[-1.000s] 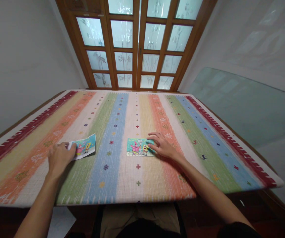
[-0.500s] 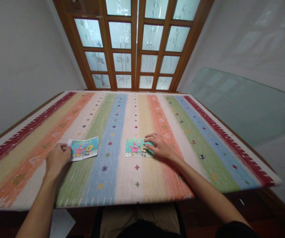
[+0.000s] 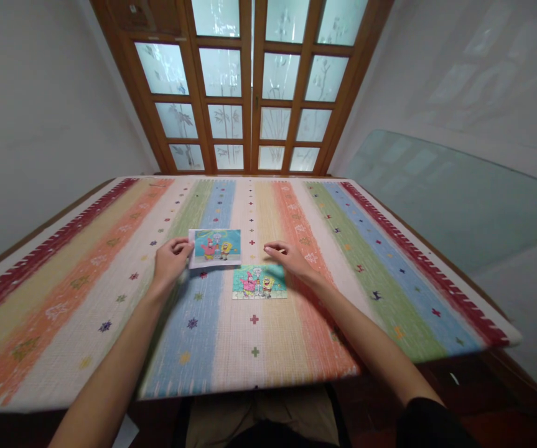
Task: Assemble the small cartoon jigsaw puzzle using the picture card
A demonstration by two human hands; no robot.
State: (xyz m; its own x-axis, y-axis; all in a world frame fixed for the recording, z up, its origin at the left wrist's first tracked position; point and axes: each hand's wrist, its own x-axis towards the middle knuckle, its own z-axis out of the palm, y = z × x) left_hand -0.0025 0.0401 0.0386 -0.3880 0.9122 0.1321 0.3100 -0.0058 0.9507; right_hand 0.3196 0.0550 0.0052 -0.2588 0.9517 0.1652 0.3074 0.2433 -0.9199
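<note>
A small finished cartoon jigsaw puzzle (image 3: pixel 259 282) lies flat on the striped tablecloth (image 3: pixel 86 292) near the table's middle. My left hand (image 3: pixel 170 261) pinches the left edge of a cartoon picture card (image 3: pixel 215 247) showing the same scene, holding it just behind and left of the puzzle. My right hand (image 3: pixel 287 256) hovers above the puzzle's far right corner, fingers loosely curled and pointing left toward the card, holding nothing.
The cloth covers a wide table whose front edge (image 3: pixel 249 389) is close to my lap. Wooden glass-paned doors (image 3: pixel 244 87) stand behind the table. A tinted glass sheet (image 3: pixel 459 199) leans against the right wall.
My left hand carried the picture card from the left side of the table to just behind the puzzle. My right hand lifted off the puzzle and moved slightly back.
</note>
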